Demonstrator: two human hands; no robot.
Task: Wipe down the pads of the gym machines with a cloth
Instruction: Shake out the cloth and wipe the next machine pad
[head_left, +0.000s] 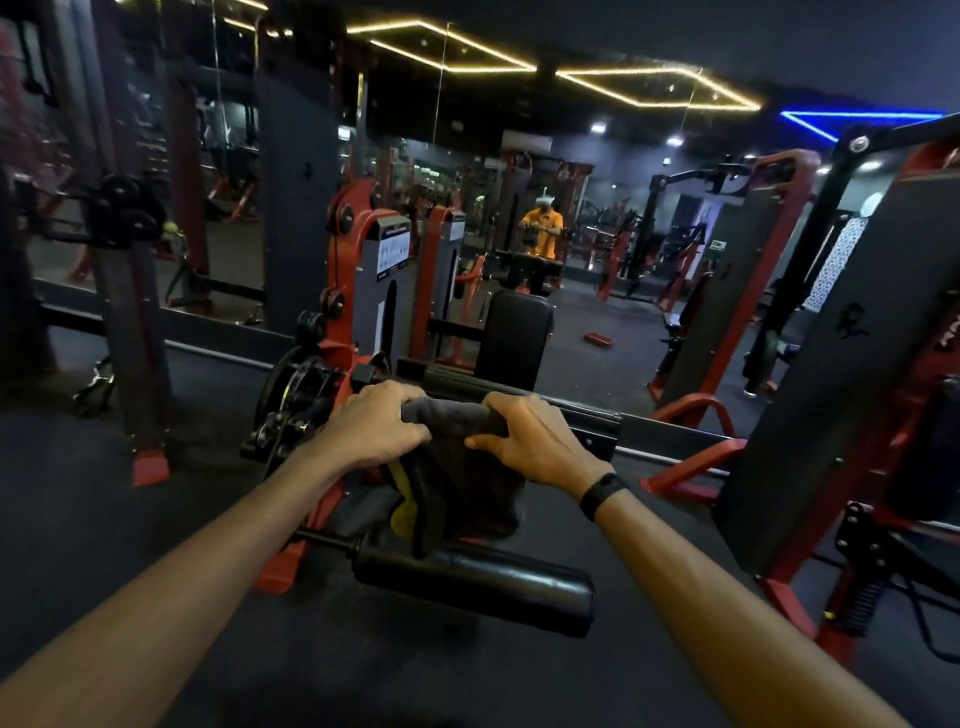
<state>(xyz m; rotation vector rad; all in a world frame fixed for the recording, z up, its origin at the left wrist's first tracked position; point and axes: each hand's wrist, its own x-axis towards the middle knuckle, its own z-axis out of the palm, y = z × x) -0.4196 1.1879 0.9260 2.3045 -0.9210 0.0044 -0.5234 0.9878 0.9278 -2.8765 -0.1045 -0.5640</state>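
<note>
Pad axis: upper black cylindrical roller pad runs nine to three o'clock under my hands.
Hands: left hand and right hand clamp the dark grey cloth draped over it.
Nearer: neither.

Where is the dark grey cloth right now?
Centre of the head view: the dark grey cloth drapes over a roller pad, gripped by the left hand and right hand, above the lower black cylindrical pad.

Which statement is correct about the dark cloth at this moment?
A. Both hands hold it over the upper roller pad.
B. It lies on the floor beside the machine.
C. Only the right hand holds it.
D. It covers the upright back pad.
A. The left hand and the right hand both grip the cloth, which is draped over the upper roller pad and hangs down in front.
</note>
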